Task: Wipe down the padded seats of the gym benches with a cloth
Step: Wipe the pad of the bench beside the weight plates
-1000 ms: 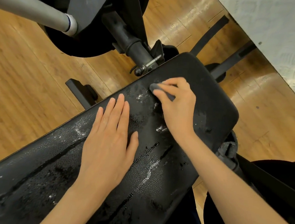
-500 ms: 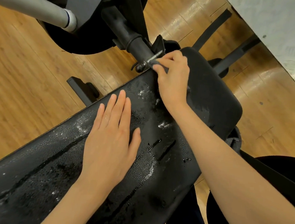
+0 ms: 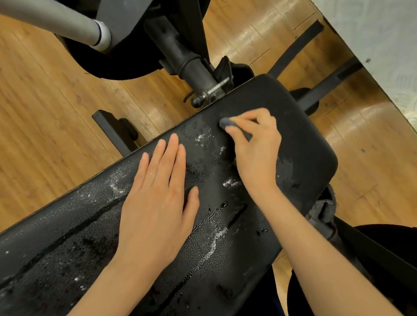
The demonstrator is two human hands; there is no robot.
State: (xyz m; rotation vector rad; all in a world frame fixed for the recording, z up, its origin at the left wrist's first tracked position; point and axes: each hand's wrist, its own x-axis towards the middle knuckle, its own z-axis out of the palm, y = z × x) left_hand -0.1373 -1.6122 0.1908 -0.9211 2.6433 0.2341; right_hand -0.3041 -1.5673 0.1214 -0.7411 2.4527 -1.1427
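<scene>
Black textured vinyl covers the padded bench seat (image 3: 303, 140), which runs as a long diagonal band from the lower left of the frame up to a rounded end right of the centre. Wet streaks, droplets and whitish foamy marks are seen on its surface, mostly in the middle and lower left parts, while the rounded end looks more matte. The left hand (image 3: 159, 201) is laid flat on the seat near the centre of the frame, with the fingers straight and close together and the thumb held out to the right side; nothing is held by it. The right hand (image 3: 255, 149) is placed higher, near the upper edge of the seat, and its fingers are curled around a small folded grey cloth (image 3: 226, 122), which is pinched between fingertips and thumb and pressed on the vinyl; only one end of the cloth is visible beyond the fingers. Just above this hand, a black adjustment post with a metal pin (image 3: 209, 89) is seen beside the seat edge. A grey metal bar (image 3: 46, 14) crosses the upper left corner, and dark round weight plates (image 3: 140, 62) lie behind it. Wooden plank flooring (image 3: 31, 119) fills the left side, and a pale metal tread plate (image 3: 398, 48) takes the upper right corner. Some crumpled grey fabric (image 3: 323, 211) is hanging under the right edge of the seat.
</scene>
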